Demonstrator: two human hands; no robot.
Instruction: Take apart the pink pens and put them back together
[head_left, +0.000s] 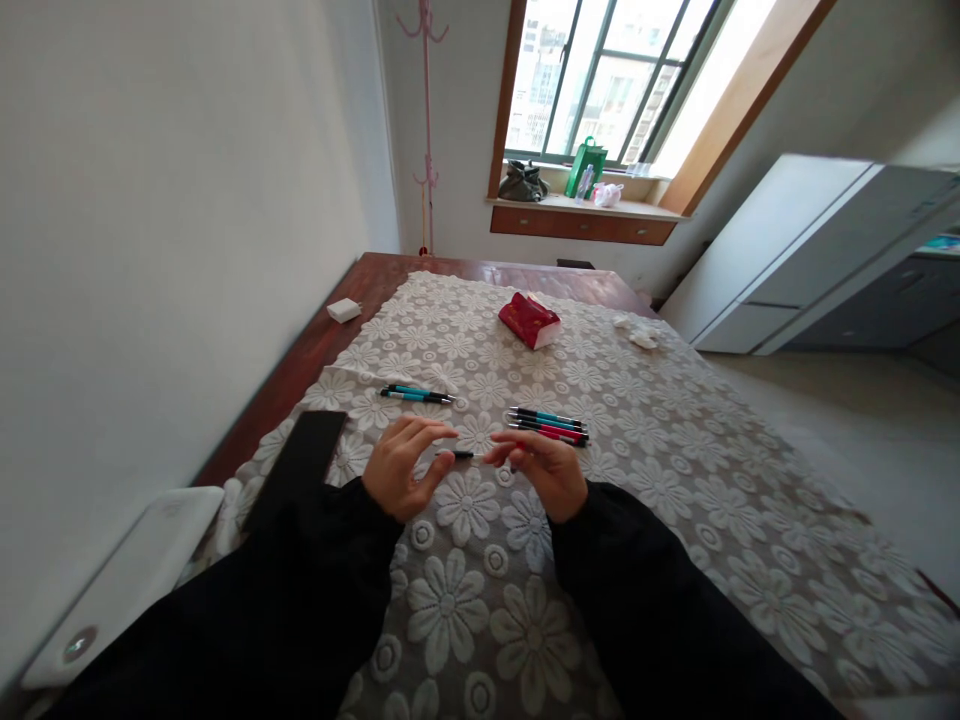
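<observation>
My left hand [407, 466] is over the lace tablecloth with its thumb and fingers apart. Facing it, my right hand [541, 468] has its fingers stretched out towards the left. Between the two sets of fingertips is a short dark pen piece [463, 455] with a thin pale end pointing at my right fingers; whether they touch it cannot be made out. Just beyond my right hand lie several pens side by side, among them a red pen [551, 432] and a blue pen [546, 415]. Two blue-and-black pens [416, 394] lie together beyond my left hand.
A dark flat phone-like slab [300, 465] lies left of my left hand, near a white oblong device [127, 585] by the wall. Farther back are a white charger [344, 310], a red packet [529, 321] and crumpled white tissue [636, 332] on the tablecloth [450, 610].
</observation>
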